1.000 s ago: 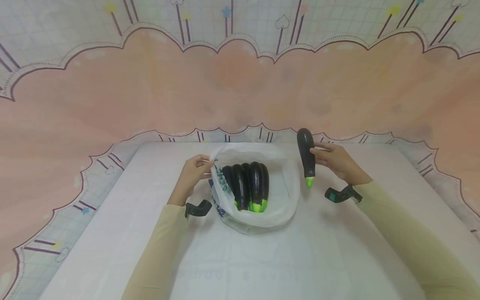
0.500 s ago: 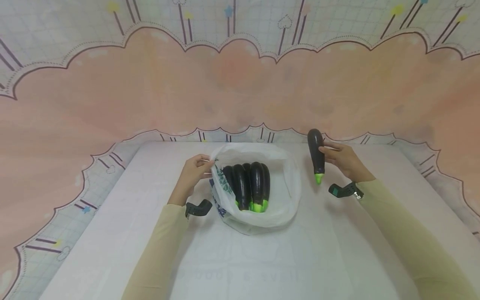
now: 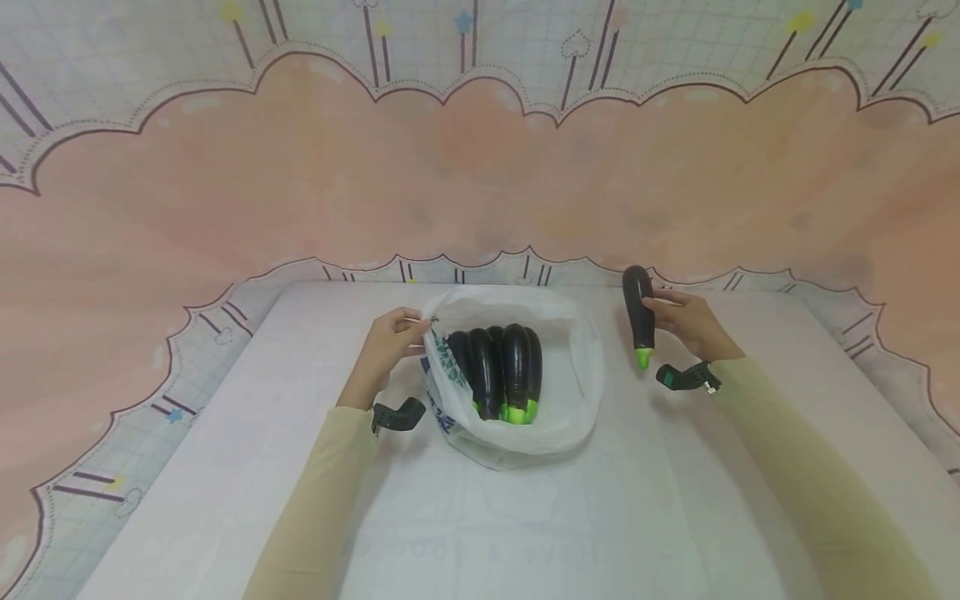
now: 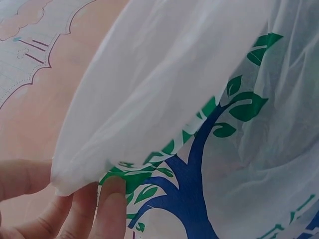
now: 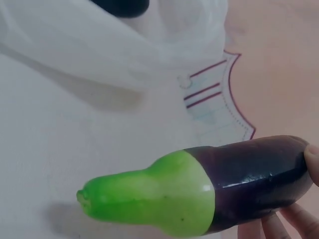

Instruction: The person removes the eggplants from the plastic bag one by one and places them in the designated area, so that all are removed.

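A white plastic bag (image 3: 570, 400) printed with a blue and green tree (image 4: 199, 164) lies open on the white table (image 3: 225, 467), with several dark eggplants (image 3: 501, 367) inside, green stems toward me. My left hand (image 3: 390, 342) pinches the bag's left rim (image 4: 89, 169). My right hand (image 3: 686, 321) grips one more eggplant (image 3: 639, 315) to the right of the bag, stem end (image 5: 144, 196) pointing down just above the table.
A pink and grid-patterned cloth (image 3: 480, 167) rises behind the table and drapes round its sides. Bare white tabletop lies in front of the bag and on both sides. Black wrist mounts (image 3: 397, 414) sit on both forearms.
My right hand has carried the eggplant farther right, away from the bag, and lowered it toward the table. The left hand and the bag stay as they were.
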`<state>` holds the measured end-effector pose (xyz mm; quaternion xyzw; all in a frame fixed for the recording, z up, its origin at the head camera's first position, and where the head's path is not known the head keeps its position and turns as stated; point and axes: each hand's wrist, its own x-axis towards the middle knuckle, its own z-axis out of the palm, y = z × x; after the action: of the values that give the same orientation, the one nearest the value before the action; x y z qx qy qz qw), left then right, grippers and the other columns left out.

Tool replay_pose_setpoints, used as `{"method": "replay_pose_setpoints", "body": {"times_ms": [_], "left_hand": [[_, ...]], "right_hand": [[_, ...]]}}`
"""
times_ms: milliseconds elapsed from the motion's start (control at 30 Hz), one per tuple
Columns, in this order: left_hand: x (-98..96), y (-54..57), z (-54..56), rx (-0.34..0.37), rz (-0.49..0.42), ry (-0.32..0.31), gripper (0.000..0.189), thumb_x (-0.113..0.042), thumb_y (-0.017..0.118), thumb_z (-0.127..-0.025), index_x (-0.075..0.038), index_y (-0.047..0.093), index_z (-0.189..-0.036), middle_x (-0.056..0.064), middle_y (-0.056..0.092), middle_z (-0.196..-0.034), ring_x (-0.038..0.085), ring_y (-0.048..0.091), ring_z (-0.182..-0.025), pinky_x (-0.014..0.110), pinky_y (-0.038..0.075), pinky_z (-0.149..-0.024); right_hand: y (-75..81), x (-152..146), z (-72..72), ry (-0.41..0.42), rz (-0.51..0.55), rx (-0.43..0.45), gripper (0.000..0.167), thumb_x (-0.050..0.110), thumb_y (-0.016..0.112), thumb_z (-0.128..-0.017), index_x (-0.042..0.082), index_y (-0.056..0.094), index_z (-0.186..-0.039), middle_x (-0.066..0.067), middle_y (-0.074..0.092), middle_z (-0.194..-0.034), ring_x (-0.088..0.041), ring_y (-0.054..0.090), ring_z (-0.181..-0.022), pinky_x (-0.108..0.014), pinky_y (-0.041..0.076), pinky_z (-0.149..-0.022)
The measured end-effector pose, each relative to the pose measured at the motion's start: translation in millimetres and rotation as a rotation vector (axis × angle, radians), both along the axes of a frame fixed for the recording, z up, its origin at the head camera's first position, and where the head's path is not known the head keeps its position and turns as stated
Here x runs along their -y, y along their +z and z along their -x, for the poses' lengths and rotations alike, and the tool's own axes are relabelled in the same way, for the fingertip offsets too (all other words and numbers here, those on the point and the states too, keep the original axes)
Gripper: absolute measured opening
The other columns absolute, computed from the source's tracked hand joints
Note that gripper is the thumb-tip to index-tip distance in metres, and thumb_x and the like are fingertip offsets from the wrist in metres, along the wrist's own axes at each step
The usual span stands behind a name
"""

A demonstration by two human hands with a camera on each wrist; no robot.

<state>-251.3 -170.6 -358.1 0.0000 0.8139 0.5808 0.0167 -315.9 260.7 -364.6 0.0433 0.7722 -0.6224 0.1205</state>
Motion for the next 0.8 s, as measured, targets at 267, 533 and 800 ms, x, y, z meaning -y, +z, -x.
{"method": "replay_pose_setpoints", "body": {"times_ms": [267, 533, 800], "left_hand": [[0.2, -1.0, 0.6, 0.002, 0.004, 0.001, 0.033, -0.022, 0.052, -0.096, 0.001, 0.053, -0.120, 0.022, 0.061, -0.121, 0.028, 0.066, -0.102, 0.035, 0.056, -0.088], [0.4, -1.8, 1.5, 0.017, -0.002, 0.011, 0.032, -0.021, 0.052, -0.096, 0.001, 0.053, -0.120, 0.022, 0.061, -0.121, 0.028, 0.066, -0.102, 0.034, 0.056, -0.088], [1.3, -1.5, 1.8, 0.013, 0.002, 0.016, 0.033, -0.022, 0.052, -0.096, 0.000, 0.053, -0.120, 0.022, 0.061, -0.121, 0.028, 0.066, -0.103, 0.035, 0.056, -0.088]], "right_hand": [[-13.8, -4, 7.5, -0.038, -0.044, 0.027, 0.066, 0.025, 0.053, -0.095, 0.000, 0.020, -0.147, -0.024, 0.024, -0.152, -0.019, 0.054, -0.117, -0.033, 0.035, -0.112], [-24.5, -5, 12.8, -0.071, -0.052, 0.051, 0.066, 0.026, 0.052, -0.096, 0.002, 0.019, -0.148, -0.023, 0.022, -0.153, -0.035, 0.033, -0.138, -0.034, 0.033, -0.114], [-29.6, -7, 16.3, -0.063, -0.069, 0.051, 0.068, 0.029, 0.050, -0.097, 0.002, 0.016, -0.149, -0.023, 0.021, -0.153, -0.034, 0.033, -0.137, -0.033, 0.034, -0.114]]}}
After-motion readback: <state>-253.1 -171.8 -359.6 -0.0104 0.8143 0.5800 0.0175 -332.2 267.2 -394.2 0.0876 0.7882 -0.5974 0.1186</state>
